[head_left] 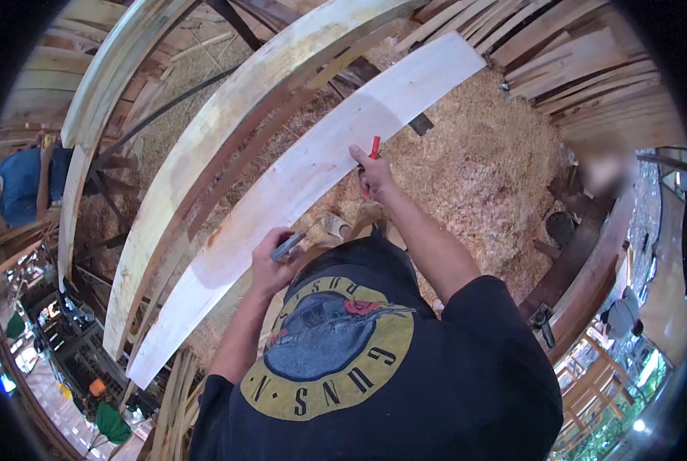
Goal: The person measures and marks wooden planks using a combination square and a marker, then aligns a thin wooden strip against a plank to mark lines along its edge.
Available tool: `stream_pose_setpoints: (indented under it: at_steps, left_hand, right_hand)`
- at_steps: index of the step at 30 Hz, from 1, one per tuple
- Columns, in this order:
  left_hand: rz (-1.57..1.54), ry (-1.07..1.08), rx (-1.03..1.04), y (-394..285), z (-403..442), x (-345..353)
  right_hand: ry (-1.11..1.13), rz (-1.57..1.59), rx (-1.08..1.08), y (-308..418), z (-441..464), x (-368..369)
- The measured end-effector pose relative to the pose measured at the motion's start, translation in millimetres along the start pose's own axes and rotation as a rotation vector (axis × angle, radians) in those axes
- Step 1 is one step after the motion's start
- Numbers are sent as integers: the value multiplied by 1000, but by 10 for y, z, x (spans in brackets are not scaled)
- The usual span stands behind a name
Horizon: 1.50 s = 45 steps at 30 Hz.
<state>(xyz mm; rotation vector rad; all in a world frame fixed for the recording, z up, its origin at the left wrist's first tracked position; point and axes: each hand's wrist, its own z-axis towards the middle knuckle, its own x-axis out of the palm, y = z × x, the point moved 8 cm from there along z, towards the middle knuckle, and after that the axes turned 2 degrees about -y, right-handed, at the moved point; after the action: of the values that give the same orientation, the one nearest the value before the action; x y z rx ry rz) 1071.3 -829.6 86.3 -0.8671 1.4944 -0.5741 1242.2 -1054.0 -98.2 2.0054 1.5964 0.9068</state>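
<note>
A long pale curved board (305,169) runs diagonally before me, from lower left to upper right. My right hand (374,173) is at the board's near edge, closed round a red marker-like tool (375,147), its thumb on the wood. Lower left, my left hand (276,260) is closed round a grey tool (288,246), close to the board's near edge. What exactly the grey tool is cannot be made out.
Thick curved timbers (182,146) stand beyond the board. Wood shavings (482,177) cover the ground. Stacked planks (582,69) lie upper right. A person in blue (24,184) is at the far left. A dark beam (574,253) lies to the right.
</note>
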Motion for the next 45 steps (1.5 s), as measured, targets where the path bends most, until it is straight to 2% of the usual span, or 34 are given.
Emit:
stream_pose_setpoints:
  at_steps: [2,5,6,9,11,15,22,25,28,31,34,37,38,45]
  left_hand:
    - [-2,-20,13,14,47,129]
    - [207,-160,257,-6,209,224]
    - [206,-198,254,40,259,244]
    - [264,-262,278,158,347,303]
    - [375,-239,341,171,368,395]
    - [374,-245,351,207,360,436]
    - [422,-280,388,135,338,440]
    - [421,-286,396,141,361,449]
    - [411,-279,393,194,355,464]
    - [411,-268,389,215,358,470]
    - [398,-285,401,179,347,465]
    - [406,-275,394,168,346,465]
    - [409,-274,391,170,347,466]
    - [390,-254,385,166,356,463]
  right_hand:
    - [11,-55,37,12,9,-35]
    - [28,-171,250,96,-193,-133]
    - [55,-226,242,143,-278,-156]
    - [-4,-117,12,77,-172,-368]
    - [-33,-89,-8,96,-327,-503]
    - [-67,7,-87,21,-459,-759]
    - [58,5,-116,-97,-626,-785]
    - [-16,167,-60,-187,-640,-737]
    - [-42,192,-142,-176,-670,-675]
    - [21,-13,-236,-141,-726,-691]
    - [150,-139,-129,-247,-782,-652]
    - [149,-321,-243,-240,-893,-530]
    - [110,-267,-208,-175,-1052,-433]
    - [168,-540,-381,-154,-1179,-200]
